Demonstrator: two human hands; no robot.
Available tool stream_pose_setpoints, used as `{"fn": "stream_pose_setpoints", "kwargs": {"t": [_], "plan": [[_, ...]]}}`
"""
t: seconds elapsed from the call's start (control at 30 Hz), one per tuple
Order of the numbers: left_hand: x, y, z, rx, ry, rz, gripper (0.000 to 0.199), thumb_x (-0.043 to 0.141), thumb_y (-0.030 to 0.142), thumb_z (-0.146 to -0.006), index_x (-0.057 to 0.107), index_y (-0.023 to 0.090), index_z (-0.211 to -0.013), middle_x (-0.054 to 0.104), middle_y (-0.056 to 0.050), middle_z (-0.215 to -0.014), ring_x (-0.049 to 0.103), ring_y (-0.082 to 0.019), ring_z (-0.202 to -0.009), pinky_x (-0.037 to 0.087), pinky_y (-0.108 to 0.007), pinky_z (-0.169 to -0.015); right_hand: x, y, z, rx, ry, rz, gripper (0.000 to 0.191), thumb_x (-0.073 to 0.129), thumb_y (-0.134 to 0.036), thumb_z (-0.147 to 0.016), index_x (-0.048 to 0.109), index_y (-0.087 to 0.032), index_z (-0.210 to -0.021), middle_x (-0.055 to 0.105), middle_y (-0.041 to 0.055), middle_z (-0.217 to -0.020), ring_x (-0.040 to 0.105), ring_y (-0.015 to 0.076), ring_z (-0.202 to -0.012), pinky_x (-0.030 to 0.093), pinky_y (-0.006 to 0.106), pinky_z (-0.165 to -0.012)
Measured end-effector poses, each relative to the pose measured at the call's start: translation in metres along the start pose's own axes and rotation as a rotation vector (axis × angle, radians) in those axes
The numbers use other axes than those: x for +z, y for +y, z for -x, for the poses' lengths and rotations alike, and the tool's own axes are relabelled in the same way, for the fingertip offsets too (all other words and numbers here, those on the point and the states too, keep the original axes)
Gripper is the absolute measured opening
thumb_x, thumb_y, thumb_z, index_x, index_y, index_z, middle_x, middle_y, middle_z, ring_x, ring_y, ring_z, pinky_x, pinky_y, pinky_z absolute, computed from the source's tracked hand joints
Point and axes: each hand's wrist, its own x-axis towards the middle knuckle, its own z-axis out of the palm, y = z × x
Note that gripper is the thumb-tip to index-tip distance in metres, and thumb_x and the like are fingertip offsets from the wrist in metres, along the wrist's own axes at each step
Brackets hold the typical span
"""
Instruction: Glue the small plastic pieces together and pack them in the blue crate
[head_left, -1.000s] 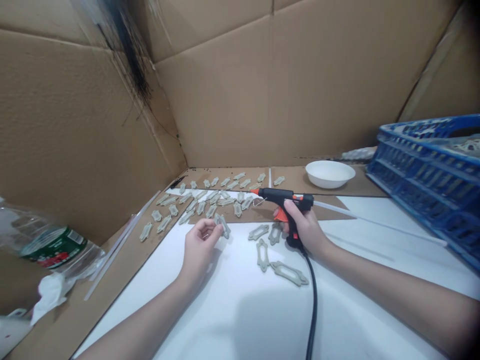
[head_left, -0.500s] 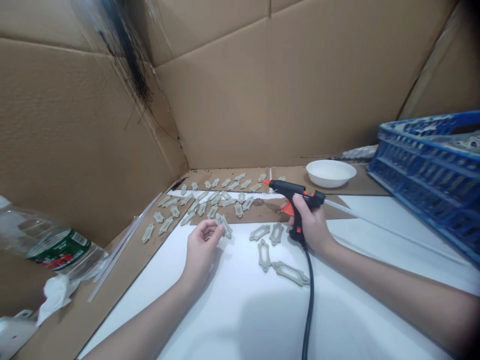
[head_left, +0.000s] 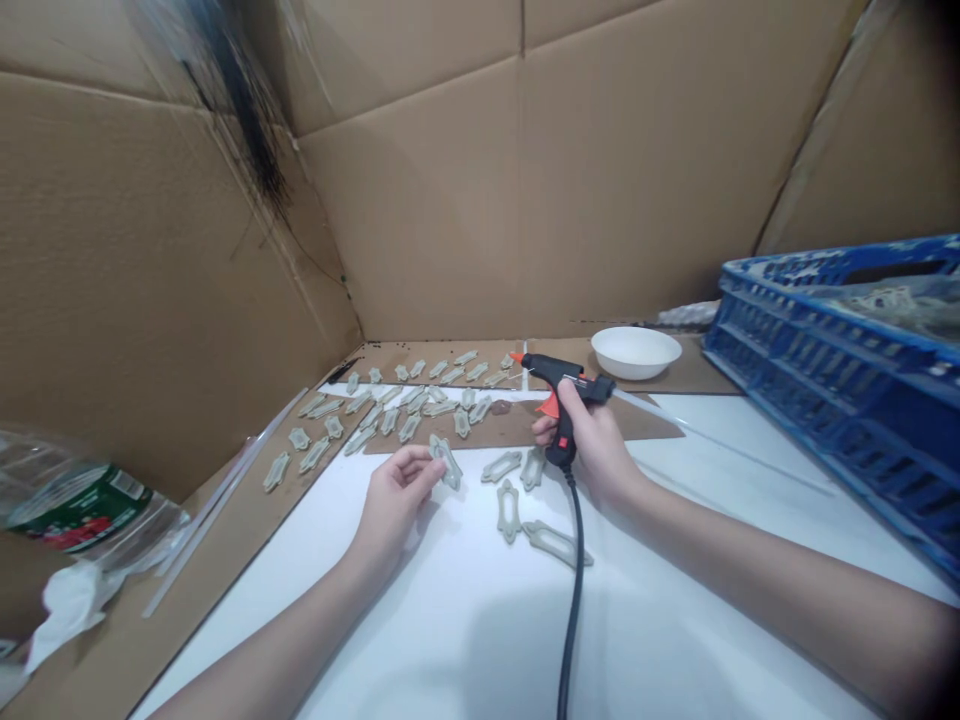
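Note:
Between thumb and fingers, my left hand (head_left: 401, 490) pinches a pale grey-green ornamental frame piece (head_left: 446, 462), tilted just above the white board. My right hand (head_left: 592, 435) grips a black hot glue gun (head_left: 564, 400) with an orange trigger; its orange nozzle points left and up, apart from the held piece. A clear glue stick (head_left: 660, 408) sticks out of its back, and a black cord hangs from the grip. Between my hands, several similar frame pieces (head_left: 508, 512) lie on the white board (head_left: 420, 620).
Many more such pieces lie on cardboard strips (head_left: 480, 432) at the back and left. A white bowl (head_left: 636, 355) stands behind the gun. At right is a blue plastic crate (head_left: 817, 400). A labelled plastic bottle (head_left: 90, 505) and white tissue (head_left: 71, 605) lie at left.
The whole view has shifted a little, so most things sit further left. The glue gun's nozzle has come slightly nearer the left hand's side; both hands keep their holds.

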Motion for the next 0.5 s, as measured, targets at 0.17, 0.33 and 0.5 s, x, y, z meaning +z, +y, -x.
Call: {"fn": "stream_pose_setpoints", "kwargs": {"t": [0.17, 0.33, 0.5], "plan": [[0.006, 0.003, 0.006, -0.062, -0.126, 0.080, 0.023, 0.065, 0.033, -0.064, 0.053, 0.015, -0.072, 0.051, 0.003, -0.058, 0.038, -0.005, -0.047, 0.028, -0.018, -0.046, 0.013, -0.016, 0.016, 0.090, -0.203, 0.004, 0.036, 0.055, -0.050, -0.068, 0.050, -0.015, -0.075, 0.059, 0.0029, -0.064, 0.055, 0.0111, -0.054, 0.044, 0.022, -0.051], [0.007, 0.001, 0.008, -0.091, -0.185, 0.132, 0.021, 0.064, 0.032, -0.066, 0.051, 0.016, -0.070, 0.048, 0.005, -0.055, 0.036, -0.004, -0.045, 0.025, -0.017, -0.044, 0.017, -0.017, 0.032, -0.005, -0.448, 0.260, 0.020, 0.058, -0.032, -0.068, 0.054, -0.013, -0.065, 0.059, 0.0040, -0.065, 0.056, 0.0130, -0.063, 0.044, 0.024, -0.060], [0.009, 0.001, 0.012, -0.118, -0.247, 0.157, 0.022, 0.066, 0.030, -0.065, 0.050, 0.015, -0.069, 0.048, 0.004, -0.054, 0.038, -0.004, -0.046, 0.026, -0.017, -0.045, 0.019, -0.015, 0.041, 0.008, -0.456, 0.355, 0.015, 0.059, -0.027, -0.064, 0.057, -0.013, -0.071, 0.060, 0.0029, -0.069, 0.056, 0.0129, -0.064, 0.043, 0.022, -0.060]]}}
